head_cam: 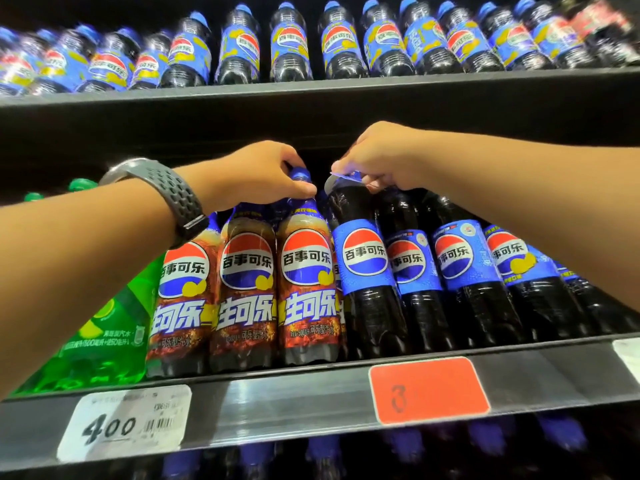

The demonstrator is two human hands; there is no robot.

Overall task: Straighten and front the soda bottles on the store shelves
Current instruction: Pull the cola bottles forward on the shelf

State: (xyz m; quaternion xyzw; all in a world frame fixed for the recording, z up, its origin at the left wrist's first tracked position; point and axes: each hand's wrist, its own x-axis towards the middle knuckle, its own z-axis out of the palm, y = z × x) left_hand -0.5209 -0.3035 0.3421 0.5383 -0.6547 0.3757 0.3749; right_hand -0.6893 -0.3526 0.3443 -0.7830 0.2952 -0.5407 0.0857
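On the middle shelf stand cola bottles in a front row. My left hand grips the blue cap of a brown-labelled cola bottle, third of three alike. My right hand pinches the cap and neck of the blue-labelled cola bottle right beside it; that bottle leans slightly left and its logo faces out. More blue-labelled bottles continue to the right, their labels turned at differing angles. A grey watch band sits on my left wrist.
Green soda bottles stand at the left of the middle shelf, partly behind my left forearm. The top shelf holds a long row of blue-labelled bottles. A white price tag and an orange one sit on the shelf edge. Blue caps show below.
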